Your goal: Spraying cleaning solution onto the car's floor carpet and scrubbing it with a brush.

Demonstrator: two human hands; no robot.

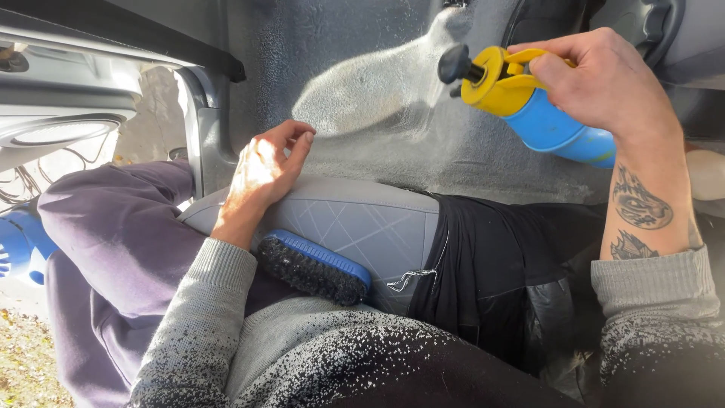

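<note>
I am holding a blue spray bottle [559, 125] with a yellow trigger head in my right hand [604, 83], up at the top right of what I am seeing; my fingers [538, 59] are curling tight around the yellow top, one of them lying over the trigger, and the black nozzle [455, 63] is pointing left toward the grey carpet [362, 98] of the car's floor. A pale, foamy patch is showing on that carpet just beyond the nozzle, lit by the sun. My left hand [260, 170] is holding nothing: its fingers are half curled and loosely apart, the heel of the hand is resting on the front edge of the grey quilted car seat [362, 219], and the fingertips are hanging just over the carpet beside the door sill. Just beside that wrist, a brush [313, 264] with a blue back and dark bristles is lying on the seat edge, wedged against my grey knit sleeve [204, 302], with the hand not touching it. My leg in purple-grey trousers [106, 242] is stretching out through the open door on the left. A black garment [498, 272] is lying across the seat on the right, under my right forearm, which is showing dark tattoos above the pushed-back cuff.
</note>
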